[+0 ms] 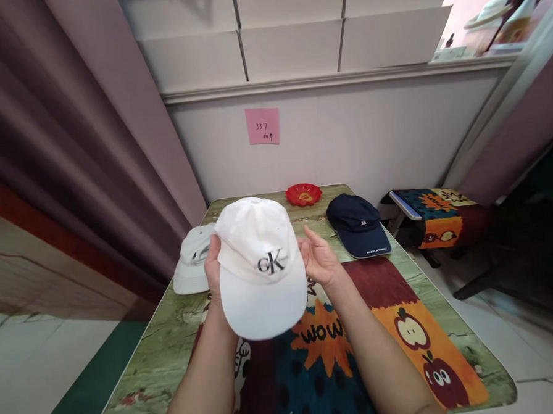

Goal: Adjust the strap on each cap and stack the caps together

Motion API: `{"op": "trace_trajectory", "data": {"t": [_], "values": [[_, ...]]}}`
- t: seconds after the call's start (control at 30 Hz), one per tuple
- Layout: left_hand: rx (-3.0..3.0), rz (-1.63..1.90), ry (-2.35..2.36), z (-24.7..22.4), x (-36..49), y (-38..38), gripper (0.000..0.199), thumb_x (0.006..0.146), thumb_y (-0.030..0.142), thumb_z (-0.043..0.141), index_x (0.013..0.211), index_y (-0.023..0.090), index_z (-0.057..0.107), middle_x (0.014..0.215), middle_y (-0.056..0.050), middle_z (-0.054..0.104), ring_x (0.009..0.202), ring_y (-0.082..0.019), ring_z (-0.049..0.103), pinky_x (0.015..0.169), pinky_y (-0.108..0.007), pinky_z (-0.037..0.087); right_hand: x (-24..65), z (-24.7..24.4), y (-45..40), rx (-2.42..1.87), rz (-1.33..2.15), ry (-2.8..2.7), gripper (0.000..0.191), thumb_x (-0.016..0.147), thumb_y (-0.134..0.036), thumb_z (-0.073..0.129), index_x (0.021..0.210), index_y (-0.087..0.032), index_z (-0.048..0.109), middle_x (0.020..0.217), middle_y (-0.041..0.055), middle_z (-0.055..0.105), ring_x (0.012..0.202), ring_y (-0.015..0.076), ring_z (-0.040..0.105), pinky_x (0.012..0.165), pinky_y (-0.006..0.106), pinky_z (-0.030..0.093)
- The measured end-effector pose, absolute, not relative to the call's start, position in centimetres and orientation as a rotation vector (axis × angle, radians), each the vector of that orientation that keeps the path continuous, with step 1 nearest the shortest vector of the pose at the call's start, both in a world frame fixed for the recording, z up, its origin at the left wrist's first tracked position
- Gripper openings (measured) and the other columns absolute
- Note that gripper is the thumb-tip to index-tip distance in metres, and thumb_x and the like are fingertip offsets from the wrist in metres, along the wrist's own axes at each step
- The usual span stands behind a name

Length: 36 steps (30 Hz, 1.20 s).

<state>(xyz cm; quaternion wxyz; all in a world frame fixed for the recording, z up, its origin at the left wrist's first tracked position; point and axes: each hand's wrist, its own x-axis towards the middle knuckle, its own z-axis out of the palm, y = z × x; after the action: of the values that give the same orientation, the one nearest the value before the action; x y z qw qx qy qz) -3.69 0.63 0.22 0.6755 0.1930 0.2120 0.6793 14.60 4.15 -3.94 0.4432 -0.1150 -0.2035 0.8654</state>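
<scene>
A white cap (257, 294) with black "CK" letters hangs above the table, its brim pointing down toward me. My left hand (213, 266) grips the cap's left side, the thumb along its edge and the other fingers hidden behind it. At the cap's right side is my right hand (320, 255), palm up, with its fingers apart and the fingertips close to the fabric. Behind my left hand lies a second pale cap (191, 268) with a small dark logo. A navy cap (359, 224) rests at the table's back right, brim toward me.
The green marbled table (141, 368) bears a colourful "WOW" mat (382, 282). A red scalloped dish (303, 194) stands at the back edge near the wall. Right of the table is a bench (437, 217) with a patterned cover. Purple curtains hang at the left.
</scene>
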Motion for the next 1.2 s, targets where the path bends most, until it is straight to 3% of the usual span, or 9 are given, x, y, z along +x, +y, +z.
{"op": "trace_trajectory", "data": {"t": [0.2,0.37,0.47,0.67,0.73,0.77,0.83,0.93,1.2], "values": [[0.309,1.818,0.606,1.2,-5.4,2.5,0.065,0.095,0.056,0.04,0.139,0.01,0.055,0.141,-0.015,0.059,0.136,-0.032,0.048,0.117,-0.048,0.032,12.1,-4.0,3.2,-0.433,2.144,-0.438,0.022,0.094,-0.027,0.059,0.11,-0.014,0.065,0.091,0.0046,0.079,0.084,0.0181,0.075,0.082,0.03,0.058],[0.275,1.946,0.732,1.1,-6.0,3.8,0.062,0.1,0.051,0.032,0.139,0.008,0.054,0.139,-0.015,0.061,0.138,-0.028,0.047,0.119,-0.044,0.03,10.3,-2.3,1.6,-0.494,2.021,-0.147,0.027,0.087,-0.01,0.062,0.114,-0.011,0.064,0.091,0.0031,0.079,0.078,0.0138,0.074,0.073,0.023,0.06],[0.35,1.901,0.718,0.1,-5.8,5.0,0.071,0.097,0.062,0.031,0.137,0.009,0.056,0.137,-0.016,0.063,0.137,-0.028,0.048,0.117,-0.042,0.032,9.3,-1.0,0.4,-0.517,1.919,-0.023,0.032,0.084,-0.006,0.062,0.115,-0.013,0.065,0.096,0.0032,0.079,0.082,0.0143,0.074,0.077,0.024,0.061],[0.564,1.65,0.886,-5.6,-3.2,4.8,0.093,0.079,0.087,0.029,0.122,0.013,0.065,0.118,-0.019,0.071,0.117,-0.036,0.063,0.099,-0.053,0.05,10.3,-0.4,1.2,-0.562,1.706,0.101,0.027,0.089,-0.011,0.059,0.114,-0.015,0.067,0.098,0.0034,0.079,0.086,0.014,0.074,0.085,0.025,0.06],[0.884,1.41,1.137,-8.6,-2.3,3.4,0.083,0.082,0.083,0.033,0.11,0.014,0.07,0.105,-0.018,0.075,0.101,-0.034,0.069,0.088,-0.052,0.055,12.0,-0.7,2.7,-0.553,1.625,0.076,0.026,0.092,-0.015,0.057,0.116,-0.015,0.067,0.098,0.0041,0.079,0.088,0.0149,0.074,0.091,0.029,0.059],[1.112,1.253,1.25,-10.0,-2.0,2.5,0.07,0.083,0.077,0.044,0.105,0.016,0.071,0.099,-0.015,0.076,0.095,-0.031,0.071,0.085,-0.05,0.056,13.1,-0.9,3.7,-0.544,1.57,0.056,0.026,0.093,-0.017,0.057,0.117,-0.015,0.066,0.098,0.0039,0.079,0.09,0.0152,0.074,0.094,0.031,0.058],[1.275,1.186,1.318,-12.3,-1.8,0.9,0.044,0.07,0.056,0.076,0.092,0.018,0.074,0.092,-0.012,0.075,0.091,-0.031,0.07,0.09,-0.049,0.053,15.7,-1.1,5.9,-0.514,1.441,0.022,0.029,0.093,-0.018,0.057,0.121,-0.018,0.066,0.1,0.0022,0.079,0.096,0.0153,0.073,0.1,0.035,0.055],[1.875,1.055,1.289,-14.0,-1.9,-0.2,0.018,0.083,0.04,0.067,0.082,0.023,0.074,0.093,-0.008,0.074,0.096,-0.027,0.067,0.097,-0.047,0.048,20.2,-1.5,9.4,-0.483,1.301,-0.021,0.029,0.095,-0.02,0.055,0.122,-0.019,0.065,0.106,0.0031,0.078,0.102,0.0163,0.072,0.103,0.039,0.052],[1.986,1.034,1.282,-14.2,-3.0,1.0,0.022,0.092,0.036,0.056,0.084,0.022,0.072,0.095,-0.006,0.075,0.095,-0.024,0.068,0.089,-0.04,0.052,29.6,-7.6,12.3,-0.913,1.042,0.127,0.035,0.095,-0.012,0.049,0.129,-0.016,0.057,0.112,0.0101,0.075,0.097,0.0192,0.073,0.09,0.042,0.059]]}}
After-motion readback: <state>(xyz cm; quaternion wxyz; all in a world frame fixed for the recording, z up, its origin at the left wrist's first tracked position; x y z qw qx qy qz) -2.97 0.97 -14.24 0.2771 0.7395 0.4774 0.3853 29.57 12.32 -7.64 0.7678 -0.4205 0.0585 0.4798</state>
